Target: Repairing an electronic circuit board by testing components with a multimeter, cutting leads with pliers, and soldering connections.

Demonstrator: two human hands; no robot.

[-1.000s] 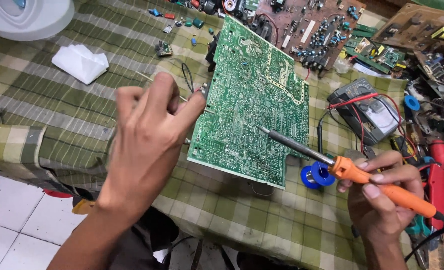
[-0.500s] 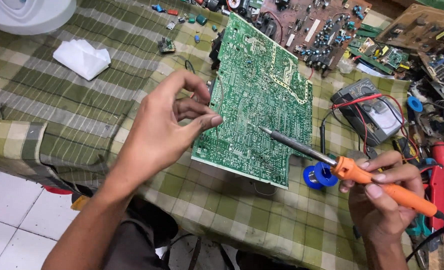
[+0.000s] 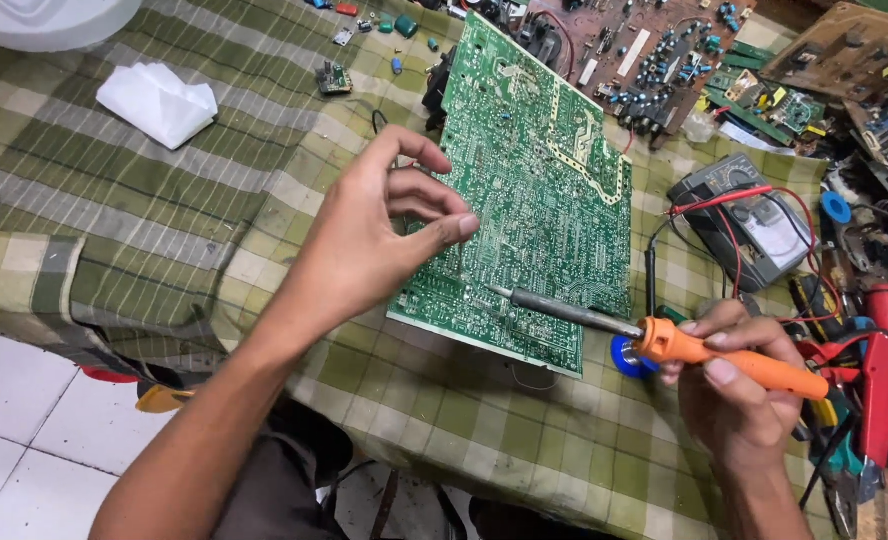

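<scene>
A large green circuit board (image 3: 544,190) lies solder side up on a green checked cloth (image 3: 164,230). My right hand (image 3: 739,400) grips an orange-handled soldering iron (image 3: 734,362); its metal tip rests on the board's near part. My left hand (image 3: 379,235) hovers over the board's left edge. Thumb and fingers are pinched on a thin solder wire (image 3: 461,262) that runs down toward the iron's tip.
A grey multimeter (image 3: 754,225) with red and black leads sits right of the board, a blue spool (image 3: 624,355) just by the iron. A brown component board (image 3: 654,50) lies behind. Tools crowd the right edge. White crumpled tissue (image 3: 159,100) lies far left.
My left hand has turned and moved right over the board, bringing the wire close to the iron. The iron's tip has shifted slightly left along the board.
</scene>
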